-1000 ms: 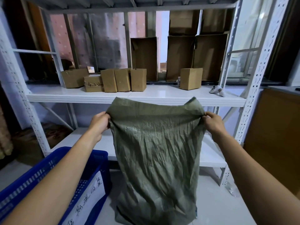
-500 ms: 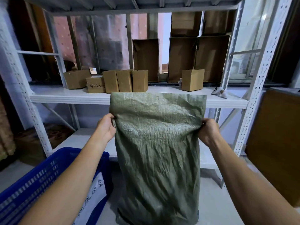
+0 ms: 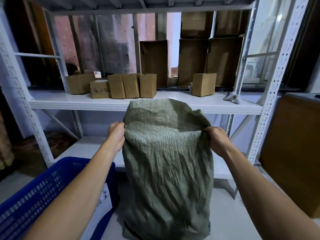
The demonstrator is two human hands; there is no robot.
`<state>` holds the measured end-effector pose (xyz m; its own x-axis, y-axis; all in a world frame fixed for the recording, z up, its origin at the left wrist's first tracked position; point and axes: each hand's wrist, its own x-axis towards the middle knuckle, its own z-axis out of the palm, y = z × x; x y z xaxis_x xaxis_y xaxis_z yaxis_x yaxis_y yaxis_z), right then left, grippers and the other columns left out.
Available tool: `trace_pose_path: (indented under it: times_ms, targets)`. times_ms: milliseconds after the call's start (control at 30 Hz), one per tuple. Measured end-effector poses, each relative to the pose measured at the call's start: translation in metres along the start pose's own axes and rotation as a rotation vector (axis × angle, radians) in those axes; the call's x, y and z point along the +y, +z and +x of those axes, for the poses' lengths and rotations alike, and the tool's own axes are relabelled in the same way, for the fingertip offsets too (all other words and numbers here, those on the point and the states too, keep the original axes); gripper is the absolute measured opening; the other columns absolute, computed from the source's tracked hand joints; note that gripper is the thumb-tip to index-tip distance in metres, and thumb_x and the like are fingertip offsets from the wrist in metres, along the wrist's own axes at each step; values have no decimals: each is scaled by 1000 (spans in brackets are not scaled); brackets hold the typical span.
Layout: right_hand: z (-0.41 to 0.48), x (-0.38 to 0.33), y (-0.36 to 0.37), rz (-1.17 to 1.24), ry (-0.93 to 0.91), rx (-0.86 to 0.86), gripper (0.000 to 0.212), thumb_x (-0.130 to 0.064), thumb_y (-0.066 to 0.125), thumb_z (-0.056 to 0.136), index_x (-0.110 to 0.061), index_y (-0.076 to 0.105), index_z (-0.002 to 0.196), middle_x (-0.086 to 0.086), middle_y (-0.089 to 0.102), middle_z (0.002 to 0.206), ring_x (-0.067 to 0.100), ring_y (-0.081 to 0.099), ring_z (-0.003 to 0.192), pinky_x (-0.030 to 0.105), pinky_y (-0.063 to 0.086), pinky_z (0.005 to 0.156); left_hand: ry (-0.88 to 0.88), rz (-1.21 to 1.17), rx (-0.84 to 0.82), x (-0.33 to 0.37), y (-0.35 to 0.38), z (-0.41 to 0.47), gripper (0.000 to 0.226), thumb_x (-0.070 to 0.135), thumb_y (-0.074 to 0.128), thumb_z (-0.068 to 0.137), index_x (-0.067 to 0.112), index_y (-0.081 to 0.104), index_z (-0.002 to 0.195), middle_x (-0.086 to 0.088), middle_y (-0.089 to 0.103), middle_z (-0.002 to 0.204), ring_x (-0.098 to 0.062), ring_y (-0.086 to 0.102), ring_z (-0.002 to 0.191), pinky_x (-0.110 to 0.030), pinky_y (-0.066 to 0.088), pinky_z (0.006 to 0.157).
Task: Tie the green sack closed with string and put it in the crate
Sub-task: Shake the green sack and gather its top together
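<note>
A crinkled green woven sack (image 3: 166, 167) stands upright on the pale floor in front of me, its bottom resting on the ground. My left hand (image 3: 116, 135) grips the sack's left edge near the top. My right hand (image 3: 217, 141) grips the right edge at about the same height. The mouth's far side rises above my hands and its near side sags between them. A blue plastic crate (image 3: 34, 196) with a white handwritten label sits at the lower left, beside the sack. No string is visible.
A white metal shelf rack (image 3: 78, 104) stands just behind the sack, with several small cardboard boxes (image 3: 131, 85) and a white controller (image 3: 232, 97) on it. Taller cartons line the window behind. A brown panel (image 3: 292, 149) stands at the right.
The top of the sack has gone from stretched flat and wide to bunched and narrower, its upper edge now drooping. Both hands have moved a little closer together.
</note>
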<state>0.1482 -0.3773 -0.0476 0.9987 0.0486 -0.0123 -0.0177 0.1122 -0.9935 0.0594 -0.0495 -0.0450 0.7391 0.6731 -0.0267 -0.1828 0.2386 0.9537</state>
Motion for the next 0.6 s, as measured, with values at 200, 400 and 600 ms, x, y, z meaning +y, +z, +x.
trace_pose_path:
  times_ms: [200, 400, 600]
  targets:
    - [-2, -2, -5, -29, -30, -14, 22, -10, 54, 98, -7, 59, 76, 0, 44, 58, 14, 39, 57, 27, 29, 55, 18, -145, -58, 5, 4, -23, 37, -4, 34, 83, 17, 29, 53, 1, 45, 51, -19, 47, 56, -28, 42, 62]
    - [5, -3, -10, -37, -60, -1, 18, -10, 55, 94, -10, 62, 77, 12, 56, 88, 24, 48, 81, 37, 34, 75, 125, 160, -167, -6, -2, -26, 11, 6, 74, 72, 11, 63, 72, -1, 66, 68, -20, 60, 73, -28, 47, 69]
    - [8, -5, -10, -43, -96, 33, 21, -4, 52, 97, -15, 68, 103, 0, 65, 85, 13, 55, 75, 25, 42, 70, 196, 233, -77, -9, 3, -19, 14, 10, 68, 91, 7, 72, 103, -10, 74, 99, -26, 69, 94, -35, 52, 87]
